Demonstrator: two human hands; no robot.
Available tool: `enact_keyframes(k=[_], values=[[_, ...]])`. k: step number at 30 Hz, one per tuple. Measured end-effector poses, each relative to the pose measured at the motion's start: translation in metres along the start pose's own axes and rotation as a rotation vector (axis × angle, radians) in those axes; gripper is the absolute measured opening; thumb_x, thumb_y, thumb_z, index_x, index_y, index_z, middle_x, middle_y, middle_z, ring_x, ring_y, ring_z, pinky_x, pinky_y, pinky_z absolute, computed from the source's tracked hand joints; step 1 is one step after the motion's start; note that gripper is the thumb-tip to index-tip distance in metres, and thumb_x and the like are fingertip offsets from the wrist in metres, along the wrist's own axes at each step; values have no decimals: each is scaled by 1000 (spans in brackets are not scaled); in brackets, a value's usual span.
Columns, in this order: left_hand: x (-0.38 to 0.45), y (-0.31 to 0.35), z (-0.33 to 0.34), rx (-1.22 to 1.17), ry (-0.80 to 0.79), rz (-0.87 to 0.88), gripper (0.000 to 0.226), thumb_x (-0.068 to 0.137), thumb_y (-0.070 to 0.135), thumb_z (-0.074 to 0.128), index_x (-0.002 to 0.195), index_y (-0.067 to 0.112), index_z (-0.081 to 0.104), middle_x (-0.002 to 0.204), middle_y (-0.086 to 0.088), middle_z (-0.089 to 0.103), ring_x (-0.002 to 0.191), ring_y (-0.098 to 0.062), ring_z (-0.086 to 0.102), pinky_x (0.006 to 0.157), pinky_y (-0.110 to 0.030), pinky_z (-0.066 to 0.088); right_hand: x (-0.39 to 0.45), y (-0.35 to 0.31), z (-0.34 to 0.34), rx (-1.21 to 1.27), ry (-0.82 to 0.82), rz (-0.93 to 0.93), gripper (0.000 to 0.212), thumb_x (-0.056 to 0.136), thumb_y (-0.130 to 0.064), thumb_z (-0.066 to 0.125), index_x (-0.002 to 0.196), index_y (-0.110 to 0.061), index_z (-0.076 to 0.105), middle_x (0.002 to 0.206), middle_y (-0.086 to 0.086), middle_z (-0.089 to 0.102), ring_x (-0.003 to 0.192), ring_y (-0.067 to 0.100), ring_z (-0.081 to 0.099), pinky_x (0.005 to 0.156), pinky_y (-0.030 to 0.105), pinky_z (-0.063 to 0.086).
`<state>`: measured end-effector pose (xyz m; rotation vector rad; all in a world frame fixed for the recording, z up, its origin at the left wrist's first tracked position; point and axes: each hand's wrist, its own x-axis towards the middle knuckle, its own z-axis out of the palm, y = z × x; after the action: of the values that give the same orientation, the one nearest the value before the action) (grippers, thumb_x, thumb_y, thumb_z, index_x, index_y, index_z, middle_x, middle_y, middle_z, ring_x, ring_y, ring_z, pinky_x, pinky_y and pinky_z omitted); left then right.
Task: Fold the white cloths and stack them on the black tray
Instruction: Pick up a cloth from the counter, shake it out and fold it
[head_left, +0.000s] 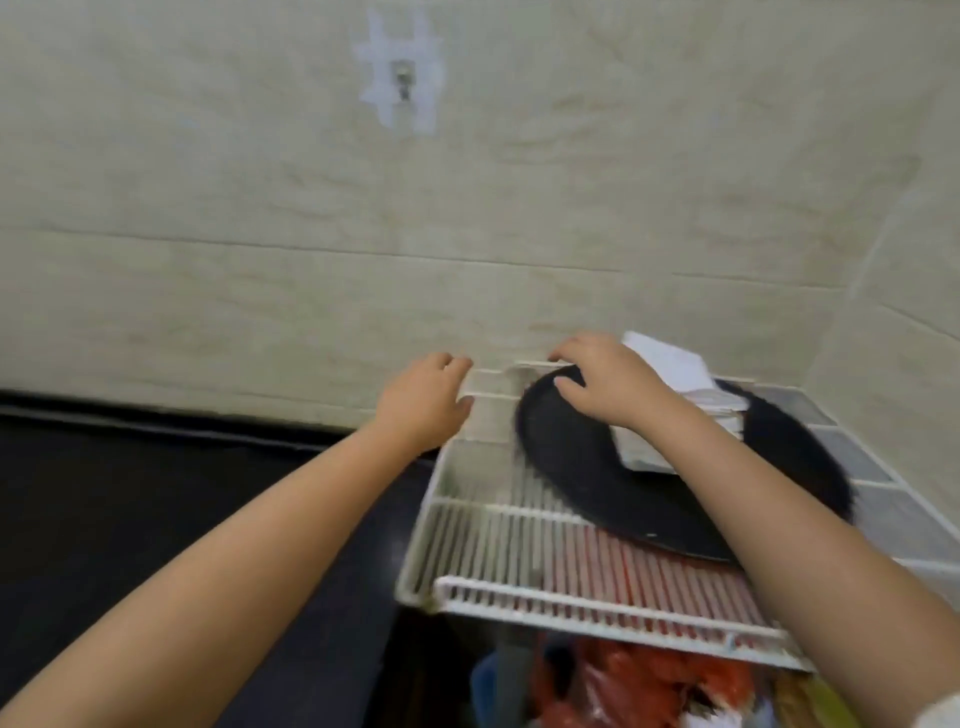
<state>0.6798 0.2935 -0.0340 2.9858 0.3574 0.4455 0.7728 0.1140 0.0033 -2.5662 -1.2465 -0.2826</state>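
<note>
Right hand (605, 384): fingers curled over the far rim of the black tray (571, 467), grip clamped on it. Left hand (423, 402): fingers hooked on the far rail of the white wire rack (498, 525), grip on the wire. Tray lies on the rack, blurred; folded white cloths (680, 384) stacked on it, behind the right wrist. Tiled wall (311, 234) just beyond. Red bags (639, 680) below the rack.

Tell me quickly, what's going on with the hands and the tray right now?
Left hand at the white wire rack's back rail, grip unclear. Right hand fingers on the black tray rim. Folded white cloths stacked on tray. Nothing blocking.
</note>
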Motion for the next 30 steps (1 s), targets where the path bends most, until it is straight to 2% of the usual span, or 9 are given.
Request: enact_keyframes(k=[5, 9, 13, 18, 24, 30], values=[[-120, -152, -57, 156, -12, -343, 40, 95, 31, 45, 128, 10, 49, 129, -10, 50, 116, -30, 49, 90, -39, 47, 48, -185, 56, 74, -109, -280, 42, 88, -26, 52, 129, -12, 48, 131, 15, 51, 123, 30, 45, 101, 40, 41], [-237, -259, -103, 255, 19, -607, 38, 93, 32, 47, 124, 9, 51, 127, -9, 51, 119, -29, 47, 93, -40, 44, 63, -351, 100, 146, -167, -459, 47, 88, -32, 52, 132, -15, 45, 132, 13, 50, 123, 31, 45, 101, 41, 42], [-346, -341, -143, 375, 13, -841, 40, 93, 35, 46, 125, 11, 50, 127, -8, 51, 119, -29, 46, 95, -39, 40, 61, -498, 131, 220, -172, -579, 48, 90, -32, 49, 134, -17, 40, 137, 8, 46, 125, 29, 44, 96, 38, 42], [-454, -424, -177, 421, 37, -1114, 40, 93, 35, 45, 126, 13, 49, 131, -9, 48, 124, -29, 41, 98, -39, 38, 59, -653, 171, 300, -244, -784, 47, 90, -28, 49, 134, -16, 40, 139, 9, 42, 125, 29, 42, 100, 41, 42], [-524, -534, -205, 438, 63, -1278, 42, 94, 34, 44, 128, 12, 47, 133, -9, 47, 125, -29, 40, 99, -40, 37, 94, -810, 219, 363, -314, -958, 45, 89, -27, 50, 132, -15, 43, 136, 9, 45, 125, 28, 44, 100, 41, 42], [-554, -685, -241, 456, 30, -1400, 42, 93, 35, 46, 126, 10, 48, 131, -10, 47, 123, -29, 42, 97, -41, 39, 190, -959, 267, 347, -369, -1066, 46, 88, -26, 52, 132, -13, 44, 134, 13, 49, 122, 28, 46, 96, 38, 43]])
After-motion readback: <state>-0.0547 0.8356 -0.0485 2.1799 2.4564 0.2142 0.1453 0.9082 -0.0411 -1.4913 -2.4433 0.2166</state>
